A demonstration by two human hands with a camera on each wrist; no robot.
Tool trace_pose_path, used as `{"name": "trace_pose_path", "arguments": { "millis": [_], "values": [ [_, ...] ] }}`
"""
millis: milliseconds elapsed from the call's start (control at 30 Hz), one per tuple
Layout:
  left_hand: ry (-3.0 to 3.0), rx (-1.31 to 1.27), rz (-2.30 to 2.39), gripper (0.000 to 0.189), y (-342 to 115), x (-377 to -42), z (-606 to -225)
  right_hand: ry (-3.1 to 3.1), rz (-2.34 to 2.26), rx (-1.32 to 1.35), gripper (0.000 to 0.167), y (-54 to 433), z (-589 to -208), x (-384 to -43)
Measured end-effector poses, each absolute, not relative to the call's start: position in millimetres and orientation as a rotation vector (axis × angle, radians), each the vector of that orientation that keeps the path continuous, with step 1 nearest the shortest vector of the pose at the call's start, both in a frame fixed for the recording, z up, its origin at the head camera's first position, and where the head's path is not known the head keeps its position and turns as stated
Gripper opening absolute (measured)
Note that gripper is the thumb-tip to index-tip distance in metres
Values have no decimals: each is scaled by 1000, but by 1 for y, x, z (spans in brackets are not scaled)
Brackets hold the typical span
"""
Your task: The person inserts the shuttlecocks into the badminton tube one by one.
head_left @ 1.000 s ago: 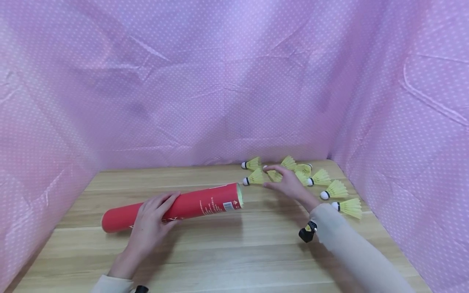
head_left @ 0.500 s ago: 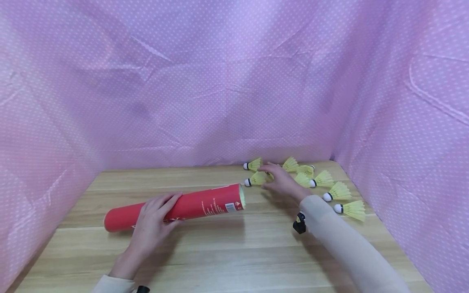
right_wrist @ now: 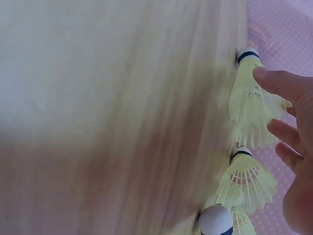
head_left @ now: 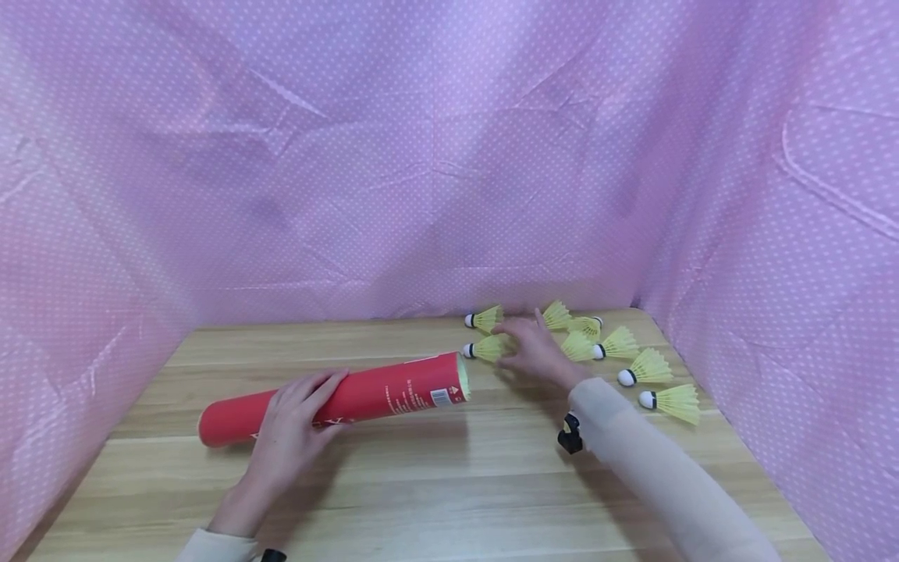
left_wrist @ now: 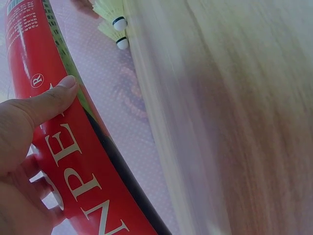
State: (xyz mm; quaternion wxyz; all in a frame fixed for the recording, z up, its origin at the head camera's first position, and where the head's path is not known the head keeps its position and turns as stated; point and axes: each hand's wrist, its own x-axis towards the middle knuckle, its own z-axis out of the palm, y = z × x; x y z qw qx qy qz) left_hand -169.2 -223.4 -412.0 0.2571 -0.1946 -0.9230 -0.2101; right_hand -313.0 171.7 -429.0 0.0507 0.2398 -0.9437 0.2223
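Note:
My left hand [head_left: 289,437] grips a red shuttlecock tube [head_left: 393,392] round its middle, with its end towards the shuttlecocks raised and showing a pale lining. In the left wrist view, the thumb lies across white letters on the red tube [left_wrist: 93,181]. At the back of the table my right hand [head_left: 534,350] curls its thumb and fingers round the skirt of a yellow shuttlecock [head_left: 486,349] with a white cork. From the right wrist view, the thumb presses this shuttlecock [right_wrist: 244,93] and a second skirt [right_wrist: 254,134] overlaps its wide end.
Another shuttlecock [head_left: 485,318] lies behind, near the pink dotted cloth [head_left: 337,195] that rises along the table's back and sides. Several more, among them one shuttlecock [head_left: 649,367], spread to the right of the hand on the wooden table [head_left: 421,484].
My right hand has moved slightly left and down onto the shuttlecocks, covering one seen before. The front shuttlecock has shifted a little left and turned. The left hand and tube stay in place.

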Motion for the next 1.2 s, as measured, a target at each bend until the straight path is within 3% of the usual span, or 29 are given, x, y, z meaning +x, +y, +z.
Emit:
{"name": "trace_pose_path", "arguments": {
  "millis": [433,1200],
  "values": [
    [-2525,-509,-581,95,-225,-165,-413,-2847,565,748,64,162,-438,-305],
    [-2518,-509,-595,93,-225,-166,-414,-2706,1170,691,48,150,-429,-276]
  ]
}}
